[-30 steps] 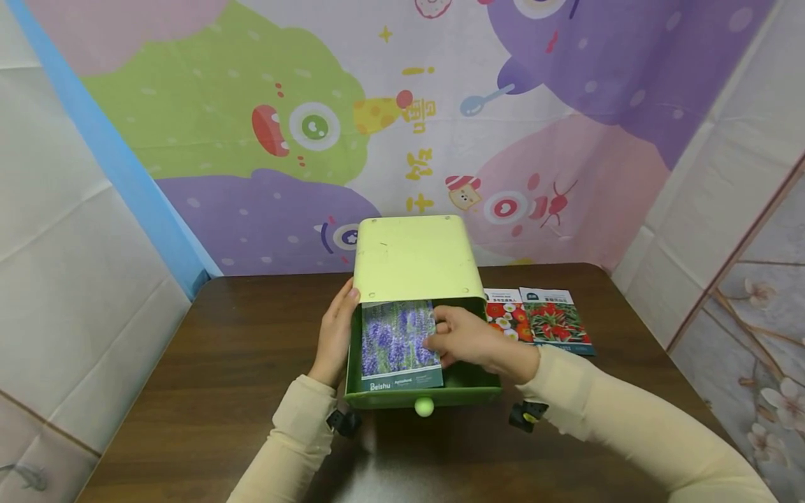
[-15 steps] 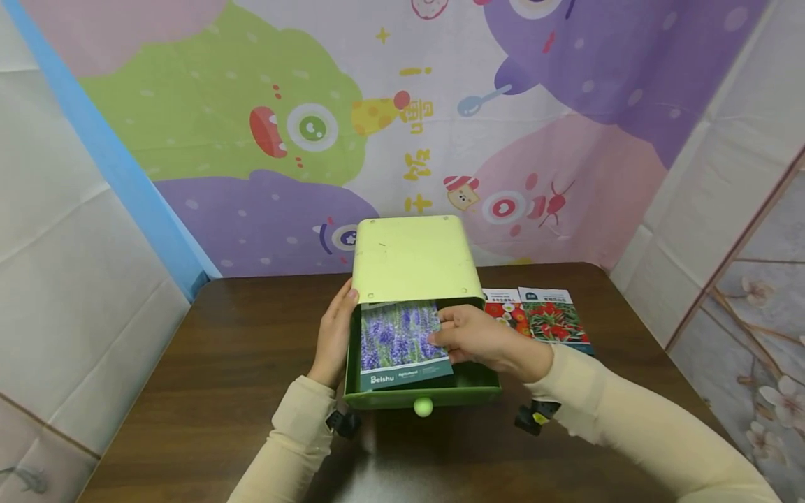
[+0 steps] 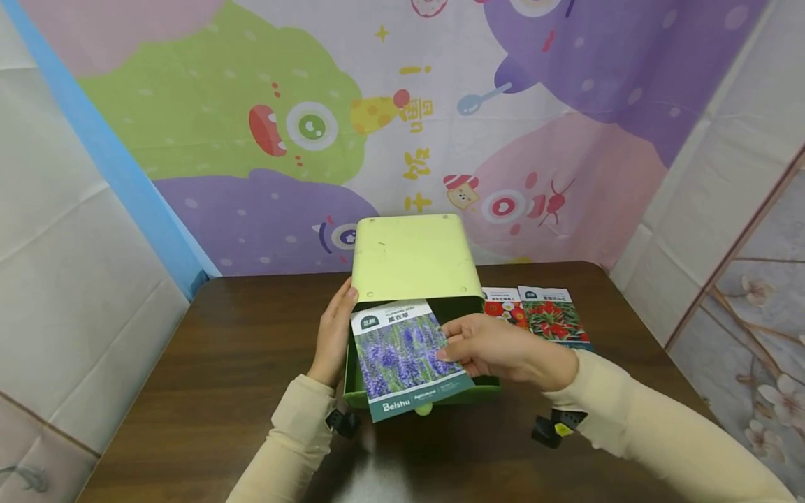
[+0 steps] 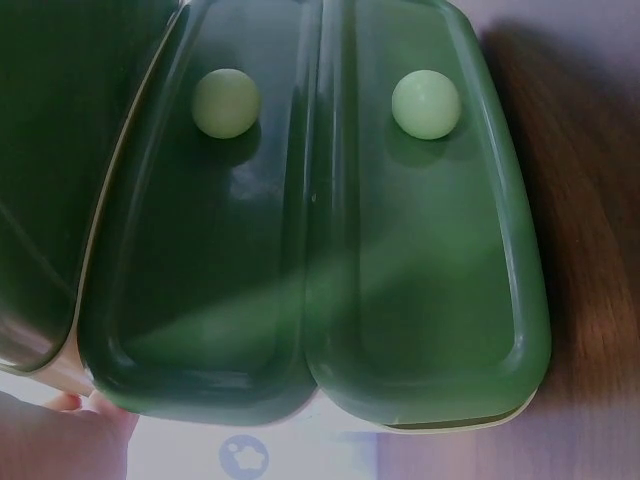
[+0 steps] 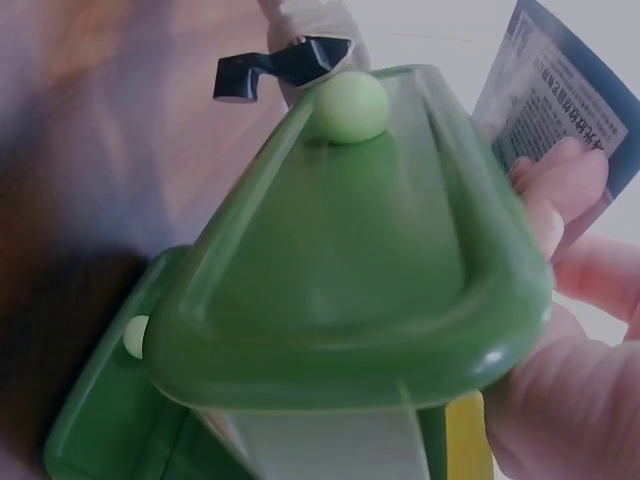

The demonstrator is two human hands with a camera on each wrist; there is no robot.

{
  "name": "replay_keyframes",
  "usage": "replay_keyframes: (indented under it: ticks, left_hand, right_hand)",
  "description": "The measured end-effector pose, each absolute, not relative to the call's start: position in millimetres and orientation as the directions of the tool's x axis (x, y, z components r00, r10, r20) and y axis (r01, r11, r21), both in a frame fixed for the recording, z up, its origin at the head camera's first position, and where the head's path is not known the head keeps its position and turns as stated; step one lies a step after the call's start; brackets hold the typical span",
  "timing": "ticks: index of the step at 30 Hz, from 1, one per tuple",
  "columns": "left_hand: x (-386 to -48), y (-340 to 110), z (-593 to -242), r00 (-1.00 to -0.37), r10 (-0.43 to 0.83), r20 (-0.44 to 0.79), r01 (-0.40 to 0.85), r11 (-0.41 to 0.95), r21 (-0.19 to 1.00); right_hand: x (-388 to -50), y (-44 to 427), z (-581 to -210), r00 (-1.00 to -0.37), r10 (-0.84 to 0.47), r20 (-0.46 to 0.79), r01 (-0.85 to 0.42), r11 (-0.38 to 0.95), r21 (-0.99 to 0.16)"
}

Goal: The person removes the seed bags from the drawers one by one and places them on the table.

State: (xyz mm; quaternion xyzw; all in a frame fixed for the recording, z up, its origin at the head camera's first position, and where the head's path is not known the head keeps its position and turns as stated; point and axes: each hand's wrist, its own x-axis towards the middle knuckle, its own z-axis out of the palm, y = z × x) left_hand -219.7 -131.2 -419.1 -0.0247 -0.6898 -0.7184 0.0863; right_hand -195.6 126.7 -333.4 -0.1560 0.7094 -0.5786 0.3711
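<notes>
My right hand (image 3: 499, 348) pinches the packet (image 3: 405, 360), reading "Beishu" and "薰衣草", over the pulled-out drawer (image 3: 487, 395); my left hand (image 3: 333, 339), fingers extended, touches the box (image 3: 415, 258) at eight o'clock; two other packets (image 3: 553, 318) lie at its four.

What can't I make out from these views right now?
Back of open drawer: head view, under cabinet.
Lower part of red flower packet: head view, behind right hand.
Most of left hand: left wrist view, cut by edge.
Held packet's finest print: right wrist view, too small, blurred.
</notes>
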Motion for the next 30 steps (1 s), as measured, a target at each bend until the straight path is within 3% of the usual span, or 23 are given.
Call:
replay_keyframes:
  ticks: [14, 21, 30]
  left_hand:
    - [-221.5, -131.6, -418.9, -0.986, -0.089, 0.139, 0.146, -0.083, 0.986]
    - [-220.3, -131.1, -418.0, -0.984, -0.098, 0.152, 0.155, -0.023, 0.988]
    - [-219.5, -132.0, -418.0, -0.989, -0.086, 0.121, 0.123, -0.022, 0.992]
  right_hand:
    - [-179.8, 144.1, -315.7, -0.678, -0.667, -0.310, 0.176, 0.262, -0.949]
    - [-185.4, 160.1, -305.5, -0.769, -0.599, -0.225, 0.085, 0.253, -0.964]
    - [-203.4, 188.1, -295.3, -0.922, -0.347, -0.169, 0.120, 0.158, -0.980]
